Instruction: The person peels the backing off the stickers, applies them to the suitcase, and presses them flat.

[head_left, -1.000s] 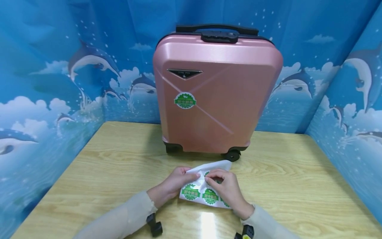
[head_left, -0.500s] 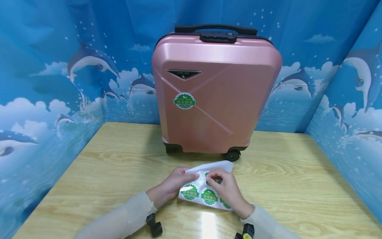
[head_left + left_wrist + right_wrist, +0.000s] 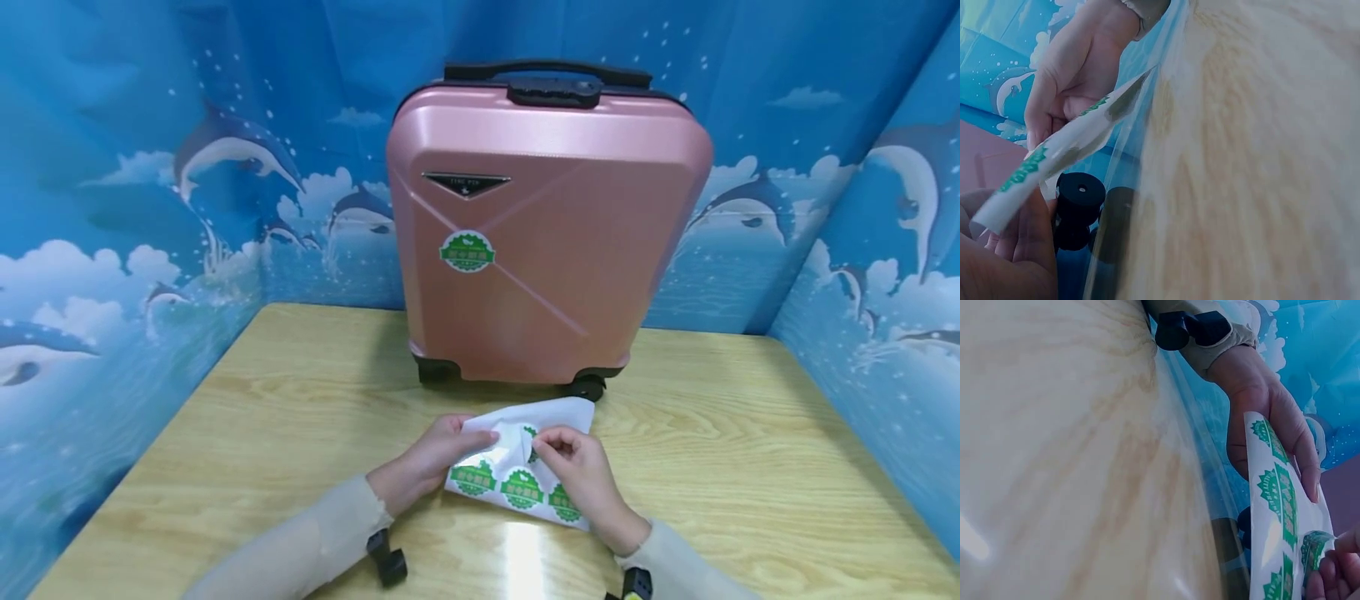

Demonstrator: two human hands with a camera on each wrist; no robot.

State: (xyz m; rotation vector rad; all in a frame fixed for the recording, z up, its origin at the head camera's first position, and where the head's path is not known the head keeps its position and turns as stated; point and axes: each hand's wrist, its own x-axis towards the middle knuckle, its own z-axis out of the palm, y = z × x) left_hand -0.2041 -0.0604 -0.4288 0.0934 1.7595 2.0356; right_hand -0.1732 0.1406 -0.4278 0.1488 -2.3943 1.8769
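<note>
held over the middle of the worktop (image 3: 270, 408), well in from the left and right edges and just on the near side of the suitcase: a white sheet (image 3: 517, 460) of green stickers, printed side up and at a tilt. cannot tell whether touching the wood along the near edge. in a row along that edge of the sheet, three round stickers (image 3: 522, 490) lying flat. lifted partly off the backing, curled at the edge: one loose sticker (image 3: 1316, 547), above the row. gripping the left part of the sheet with the left hand (image 3: 427, 458), thumb pressed on top, fingers beneath. pinching the loose sticker between thumb and forefinger of the right hand (image 3: 588, 479), other fingers curled in. on both arms, light sleeves (image 3: 315, 533); strapped at the left cuff, a small black device (image 3: 388, 562), and at the right cuff another, partly cut off by the frame.

standing upright near the middle of the worktop's far edge: a pink suitcase (image 3: 551, 275), with a black handle (image 3: 551, 71) on top and a dark wheel (image 3: 588, 387) at the lower right. stuck on the front, left of centre, a matching green sticker (image 3: 467, 251), below a black triangular badge (image 3: 466, 183). beyond the far edge and past both sides, blue cloth (image 3: 120, 208) printed with dolphins, clouds and water.
</note>
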